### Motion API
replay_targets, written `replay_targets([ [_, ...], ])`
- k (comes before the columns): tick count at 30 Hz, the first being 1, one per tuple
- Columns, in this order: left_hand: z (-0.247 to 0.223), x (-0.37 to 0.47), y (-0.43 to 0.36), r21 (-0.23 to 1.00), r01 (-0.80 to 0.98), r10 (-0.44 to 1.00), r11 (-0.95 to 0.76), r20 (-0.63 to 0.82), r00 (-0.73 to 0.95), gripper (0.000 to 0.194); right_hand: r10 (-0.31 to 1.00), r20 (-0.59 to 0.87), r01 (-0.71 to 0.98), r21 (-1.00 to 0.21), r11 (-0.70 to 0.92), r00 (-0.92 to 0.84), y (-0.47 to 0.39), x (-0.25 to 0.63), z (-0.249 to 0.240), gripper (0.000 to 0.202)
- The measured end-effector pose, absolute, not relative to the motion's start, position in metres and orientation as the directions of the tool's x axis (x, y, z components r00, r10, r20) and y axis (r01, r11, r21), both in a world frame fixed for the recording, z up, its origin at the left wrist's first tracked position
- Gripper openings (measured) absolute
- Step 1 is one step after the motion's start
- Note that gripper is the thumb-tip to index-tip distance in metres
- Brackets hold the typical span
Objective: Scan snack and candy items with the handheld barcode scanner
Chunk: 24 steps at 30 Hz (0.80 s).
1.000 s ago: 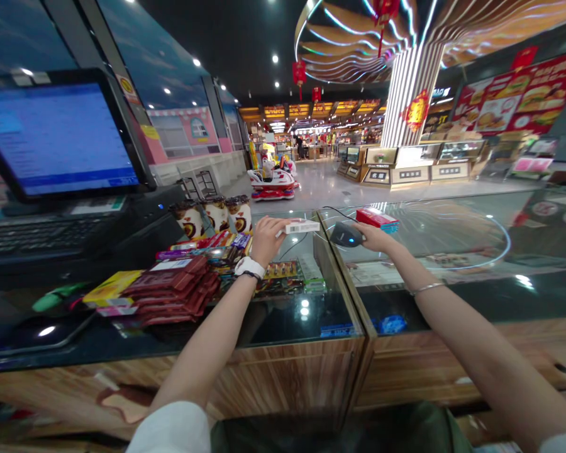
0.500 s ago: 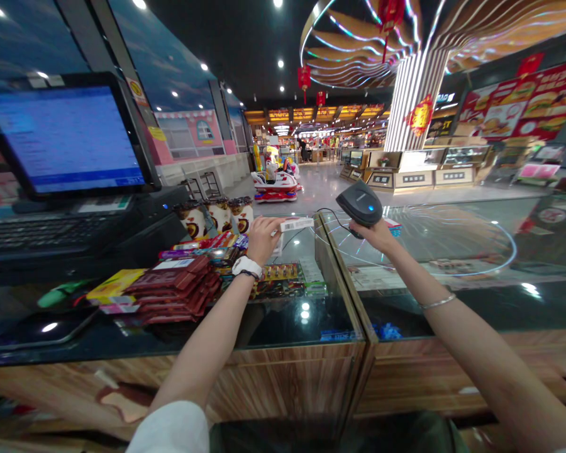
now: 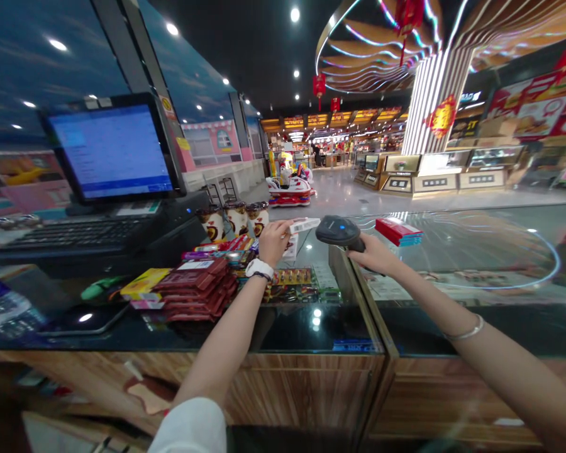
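Observation:
My left hand [image 3: 273, 243] is closed on a small white box [image 3: 304, 225], whose side with a printed barcode faces me. It is held above the counter, over the sweets. My right hand [image 3: 373, 254] is wrapped round the handle of a black barcode scanner [image 3: 338, 230] with a lit blue light on top. The scanner's head points left, close to the box's right end. Behind my left fingers, part of another white pack [image 3: 291, 247] shows. A small stack of red and blue packs [image 3: 399, 231] lies on the glass to the right of my right hand.
Dark red packets [image 3: 198, 286] are stacked on the counter at left, beside a yellow box [image 3: 146, 283]. Several cups [image 3: 236, 220] stand behind them. A monitor [image 3: 113, 151] and keyboard [image 3: 85, 236] are farther left. A raised edge [image 3: 358, 296] divides the glass counter.
The scanner has swung left and down towards the white box, its head now near the barcode. The view has turned left, and the red and blue packs have come out from behind my right hand.

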<state>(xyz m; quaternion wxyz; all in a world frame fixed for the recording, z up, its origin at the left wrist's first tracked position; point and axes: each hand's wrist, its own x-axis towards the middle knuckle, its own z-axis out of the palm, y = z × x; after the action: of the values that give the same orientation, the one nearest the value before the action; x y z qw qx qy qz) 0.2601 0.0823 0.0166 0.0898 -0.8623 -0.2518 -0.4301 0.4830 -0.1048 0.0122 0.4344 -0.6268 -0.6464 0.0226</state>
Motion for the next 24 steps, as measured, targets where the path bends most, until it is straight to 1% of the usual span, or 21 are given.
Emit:
replay_targets([
  [5, 0.0172, 0.2598, 0.0816, 0.070, 0.526, 0.372, -0.848, 0.785, 0.495, 0.034, 0.839, 0.523, 0.825, -0.533, 0.186, 0.148, -0.1063, 0.4808, 0.0119, 0.023],
  [11, 0.0187, 0.2607, 0.0805, 0.088, 0.543, 0.397, -0.835, 0.780, 0.484, 0.035, 0.837, 0.526, 0.823, -0.537, 0.186, 0.154, -0.1074, 0.4804, 0.0137, 0.024],
  [16, 0.0175, 0.2603, 0.0816, 0.091, 0.520, 0.380, -0.849, 0.789, 0.483, 0.037, 0.830, 0.542, 0.825, -0.525, 0.210, 0.134, -0.1072, 0.4808, 0.0132, 0.023],
  [24, 0.0185, 0.2594, 0.0805, 0.076, 0.525, 0.373, -0.848, 0.789, 0.488, 0.033, 0.844, 0.522, 0.842, -0.507, 0.187, 0.127, -0.1070, 0.4815, 0.0131, 0.020],
])
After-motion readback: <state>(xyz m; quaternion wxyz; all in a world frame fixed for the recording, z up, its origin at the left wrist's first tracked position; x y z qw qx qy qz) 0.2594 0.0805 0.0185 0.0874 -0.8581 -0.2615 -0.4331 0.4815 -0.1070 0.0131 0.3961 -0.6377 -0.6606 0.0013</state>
